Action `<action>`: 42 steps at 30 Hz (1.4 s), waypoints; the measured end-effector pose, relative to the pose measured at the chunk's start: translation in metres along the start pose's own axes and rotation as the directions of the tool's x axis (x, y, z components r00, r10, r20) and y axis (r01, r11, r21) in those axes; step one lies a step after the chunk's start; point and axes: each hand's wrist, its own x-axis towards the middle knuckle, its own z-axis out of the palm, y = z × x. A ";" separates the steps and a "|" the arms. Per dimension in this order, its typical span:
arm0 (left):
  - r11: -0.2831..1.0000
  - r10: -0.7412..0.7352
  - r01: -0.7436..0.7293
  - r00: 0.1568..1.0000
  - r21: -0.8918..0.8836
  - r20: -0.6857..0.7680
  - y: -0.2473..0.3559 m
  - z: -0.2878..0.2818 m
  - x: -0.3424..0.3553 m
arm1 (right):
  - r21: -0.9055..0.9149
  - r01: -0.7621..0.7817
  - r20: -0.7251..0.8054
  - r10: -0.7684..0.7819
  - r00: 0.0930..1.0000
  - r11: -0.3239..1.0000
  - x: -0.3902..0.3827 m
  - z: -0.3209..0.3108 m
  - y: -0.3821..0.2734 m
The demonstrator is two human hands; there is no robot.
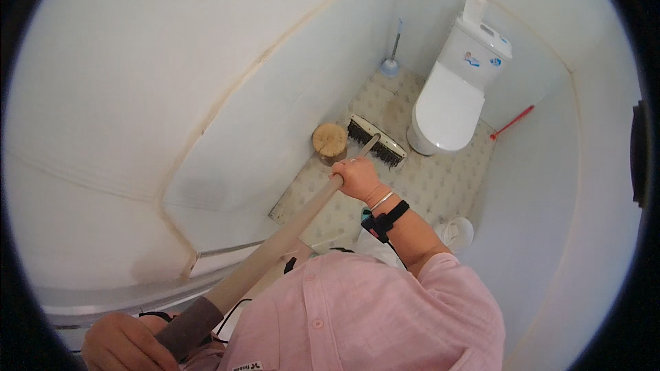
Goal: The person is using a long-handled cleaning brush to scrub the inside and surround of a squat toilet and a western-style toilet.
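Both hands are closed round the long grey pole of a broom point(273, 235), which slants from the lower left toward the middle of the room. My left hand point(127, 345) wraps the dark upper end at the lower left, close to my body. Farther down the pole, my right hand point(357, 177) grips it a short way above the head. The cream broom head with dark bristles point(377, 140) is at the floor, beside a round wooden stump point(330, 141). My right wrist carries a bracelet and a black strap with a small device.
A white toilet point(448, 106) with its lid down stands at the far right. A blue-and-white plunger point(390, 66) is in the far corner. The red-handled brush point(512, 124) leans by the right wall. Near my right elbow sits a white bin point(458, 232). Pale walls enclose the patterned floor.
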 end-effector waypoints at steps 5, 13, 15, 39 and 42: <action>0.992 0.121 -0.119 0.991 0.043 -0.057 -0.070 -0.035 0.048 | -0.017 -0.008 0.040 0.008 0.999 1.000 0.058 -0.004 0.070; 0.972 0.056 -0.005 0.976 -0.235 0.210 -0.175 -0.084 0.011 | -0.059 -0.112 0.152 0.120 0.981 0.992 0.098 0.067 0.152; 0.982 -0.180 0.179 0.749 -0.067 -0.638 -0.201 -0.040 0.015 | 0.073 -0.348 -0.078 0.354 0.932 0.935 0.080 0.120 0.161; 0.424 -0.857 0.335 -0.151 -0.842 -0.492 -0.219 -0.009 -0.023 | 0.625 -0.504 0.740 0.658 0.141 -0.596 0.093 0.218 0.120; 0.336 -0.936 0.208 -0.034 -0.918 -0.350 -0.242 -0.031 -0.015 | 0.422 -0.686 0.199 0.678 0.708 0.592 0.029 0.324 0.190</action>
